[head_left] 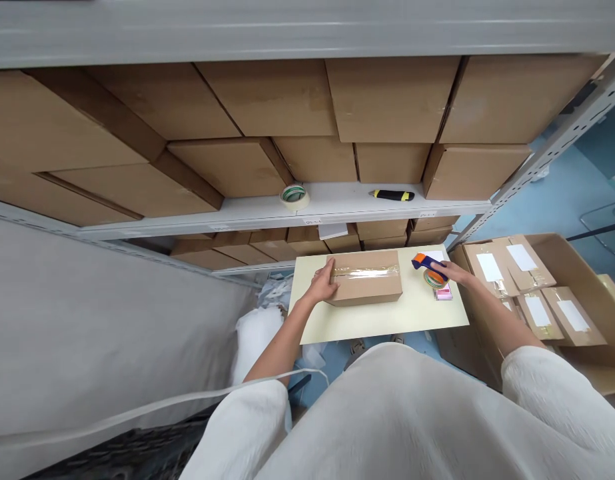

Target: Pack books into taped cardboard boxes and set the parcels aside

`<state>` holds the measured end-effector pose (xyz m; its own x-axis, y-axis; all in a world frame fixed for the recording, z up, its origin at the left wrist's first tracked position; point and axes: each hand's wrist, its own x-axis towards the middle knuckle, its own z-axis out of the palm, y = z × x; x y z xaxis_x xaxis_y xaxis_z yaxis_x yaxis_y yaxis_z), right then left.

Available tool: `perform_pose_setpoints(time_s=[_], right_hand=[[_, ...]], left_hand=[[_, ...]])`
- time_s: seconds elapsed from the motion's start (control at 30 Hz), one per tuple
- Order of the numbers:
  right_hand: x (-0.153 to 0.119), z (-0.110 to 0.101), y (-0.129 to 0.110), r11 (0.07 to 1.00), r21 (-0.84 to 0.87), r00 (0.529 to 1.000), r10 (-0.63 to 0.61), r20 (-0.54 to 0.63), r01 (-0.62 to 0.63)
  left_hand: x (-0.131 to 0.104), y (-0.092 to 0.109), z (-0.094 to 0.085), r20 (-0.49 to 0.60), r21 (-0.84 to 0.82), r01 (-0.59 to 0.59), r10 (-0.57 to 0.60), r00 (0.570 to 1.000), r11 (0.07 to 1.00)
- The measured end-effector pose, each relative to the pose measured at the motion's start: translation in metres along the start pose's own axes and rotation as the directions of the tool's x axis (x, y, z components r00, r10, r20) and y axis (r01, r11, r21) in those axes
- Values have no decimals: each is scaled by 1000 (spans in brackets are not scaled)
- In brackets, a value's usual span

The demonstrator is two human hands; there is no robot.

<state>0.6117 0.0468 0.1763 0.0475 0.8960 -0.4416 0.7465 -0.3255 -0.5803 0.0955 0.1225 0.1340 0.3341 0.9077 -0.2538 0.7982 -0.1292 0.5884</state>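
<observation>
A closed cardboard box (367, 288) lies on the pale yellow board (312, 327), with a strip of clear tape along its top seam. My left hand (323, 283) rests on the box's left end, thumb on top and fingers apart. To the right of the box, my right hand (446, 271) is wrapped round the handle of a blue and orange tape dispenser (428, 262). The dispenser's tape roll hangs just over the board. Beneath and beside it lie a white paper and a small pink item (443, 293).
On the shelf (337, 200) ahead lie a tape roll (294, 195) and a black and yellow cutter (393, 195), in front of stacked boxes (392, 100). A large open carton (577, 267) at the right holds several labelled boxes. White bags (257, 333) stand left of the board.
</observation>
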Motion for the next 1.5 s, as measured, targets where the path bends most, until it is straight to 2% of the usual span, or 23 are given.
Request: perform_pose_setpoints(time_s=[0.07,0.17,0.23,0.33,0.47,0.57,0.7,0.8,0.9,1.03,1.13,1.23,1.3,1.37,1.5], right_hand=[[-15,0,-12,998,62,1000,-11,11,10],[-29,-3,-46,989,78,991,-123,-47,127],[-32,-7,-79,968,63,966,-235,-105,243],[-25,-11,-141,910,-42,898,-415,-148,413],[8,-8,-222,777,-368,778,-600,-185,511],[44,-1,-268,669,-529,701,-690,-180,522],[86,10,-306,589,-631,644,-744,-179,505],[110,16,-319,603,-634,651,-732,-200,484],[127,21,-324,646,-615,673,-700,-241,452],[138,25,-325,678,-592,676,-680,-283,434],[130,27,-322,684,-594,647,-687,-330,423],[109,28,-304,691,-594,594,-698,-399,413],[90,27,-278,716,-580,589,-677,-442,388],[69,26,-241,764,-545,615,-623,-483,346],[29,29,-141,892,-389,700,-430,-570,230]], left_hand=[[0,-1,1,-8,-8,-10,10,1000,1000],[-1,-2,2,-19,-18,-20,19,1000,1000],[-2,-3,2,-24,-28,-23,22,999,999],[-4,-4,3,-38,-58,-37,35,999,998],[-5,-5,4,-41,-83,-51,47,998,995],[-7,-5,6,-38,-90,-63,60,998,994],[-11,-1,7,-10,-83,-46,46,999,995],[-14,0,6,8,-90,-38,39,999,995],[-17,-1,6,18,-107,-52,54,998,993],[-19,-4,6,13,-112,-67,69,998,991],[-20,-5,6,1,-97,-74,74,997,993],[-21,-2,7,-5,-70,-67,67,998,995],[-23,1,8,-12,-48,-63,62,998,997],[-24,6,10,-33,-17,-61,60,998,998],[-26,21,17,-107,64,-73,80,991,995]])
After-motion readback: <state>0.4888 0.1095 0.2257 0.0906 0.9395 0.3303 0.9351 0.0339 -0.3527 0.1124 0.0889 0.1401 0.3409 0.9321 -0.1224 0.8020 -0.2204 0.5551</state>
